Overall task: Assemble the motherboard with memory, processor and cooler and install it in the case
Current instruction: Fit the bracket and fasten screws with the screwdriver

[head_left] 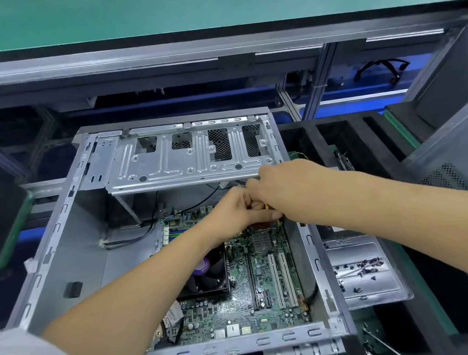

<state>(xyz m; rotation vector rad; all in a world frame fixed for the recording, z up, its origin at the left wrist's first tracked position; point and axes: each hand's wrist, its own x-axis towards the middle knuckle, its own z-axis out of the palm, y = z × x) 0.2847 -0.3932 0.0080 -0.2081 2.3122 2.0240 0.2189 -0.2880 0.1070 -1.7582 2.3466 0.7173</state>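
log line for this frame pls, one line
stage: board seated in case | motherboard with cooler in place | left hand and right hand together at far board edge | held item: unclear

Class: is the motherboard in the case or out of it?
In. The motherboard lies flat on the floor of the case, enclosed by its metal walls.

Both hands meet over the motherboard [262, 286] inside the open case [61, 237].
Left hand [236, 214] and right hand [282, 184] touch, fingers curled, beyond the cooler [208, 277].

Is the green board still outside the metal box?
No, the motherboard already lies inside the case, under both hands.
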